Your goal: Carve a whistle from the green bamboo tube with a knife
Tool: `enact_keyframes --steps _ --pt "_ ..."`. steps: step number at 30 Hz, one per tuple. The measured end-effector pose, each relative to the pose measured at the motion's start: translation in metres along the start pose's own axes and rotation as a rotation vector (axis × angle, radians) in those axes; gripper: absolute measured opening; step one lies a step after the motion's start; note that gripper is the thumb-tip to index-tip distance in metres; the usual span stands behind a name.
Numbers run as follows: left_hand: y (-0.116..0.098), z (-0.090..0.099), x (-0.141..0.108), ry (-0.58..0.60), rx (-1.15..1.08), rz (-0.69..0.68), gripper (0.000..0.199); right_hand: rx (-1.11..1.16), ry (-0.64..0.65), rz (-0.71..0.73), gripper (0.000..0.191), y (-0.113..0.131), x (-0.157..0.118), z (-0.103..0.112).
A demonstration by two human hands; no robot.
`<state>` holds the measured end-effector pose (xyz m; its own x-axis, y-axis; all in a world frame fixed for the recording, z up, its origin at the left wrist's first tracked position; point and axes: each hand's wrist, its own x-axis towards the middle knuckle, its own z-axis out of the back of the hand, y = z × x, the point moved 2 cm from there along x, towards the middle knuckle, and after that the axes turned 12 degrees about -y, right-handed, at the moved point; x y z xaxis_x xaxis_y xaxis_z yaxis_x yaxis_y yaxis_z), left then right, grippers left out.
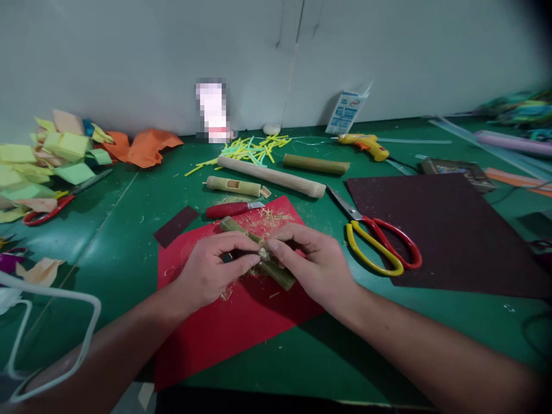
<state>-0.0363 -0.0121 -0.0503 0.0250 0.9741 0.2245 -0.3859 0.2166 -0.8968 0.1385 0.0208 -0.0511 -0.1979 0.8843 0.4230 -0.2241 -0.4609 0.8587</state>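
A green bamboo piece lies slanted on a red sheet, with shavings around it. Over its middle, my left hand and my right hand meet, thumbs and index fingertips pinched round a small pale, fibrous bit. Just behind them a red-handled knife rests at the sheet's far edge, blade pointing right. Farther back are a bamboo tube with a cut opening, a long pale stick and a plain bamboo tube.
Large scissors lie right of my hands, partly on a dark sheet. A yellow glue gun and yellow strips are at the back. Folded papers and red scissors sit left. A white frame stands front left.
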Motion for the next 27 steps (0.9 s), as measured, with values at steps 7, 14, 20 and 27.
enact_keyframes --steps 7,14,20,27 --pt "0.005 0.026 0.004 -0.322 0.340 -0.172 0.016 -0.541 0.124 0.089 0.036 -0.004 0.001 0.010" --pt "0.019 0.040 0.006 -0.252 0.628 -0.396 0.023 -0.760 0.380 0.083 0.031 -0.008 -0.009 0.007" --pt "0.030 0.034 0.010 -0.146 0.693 -0.555 0.029 -0.762 0.394 0.041 0.024 -0.008 -0.011 0.007" --pt "0.034 0.032 0.010 -0.140 0.768 -0.581 0.029 -0.819 0.337 0.095 0.028 -0.004 -0.016 0.006"
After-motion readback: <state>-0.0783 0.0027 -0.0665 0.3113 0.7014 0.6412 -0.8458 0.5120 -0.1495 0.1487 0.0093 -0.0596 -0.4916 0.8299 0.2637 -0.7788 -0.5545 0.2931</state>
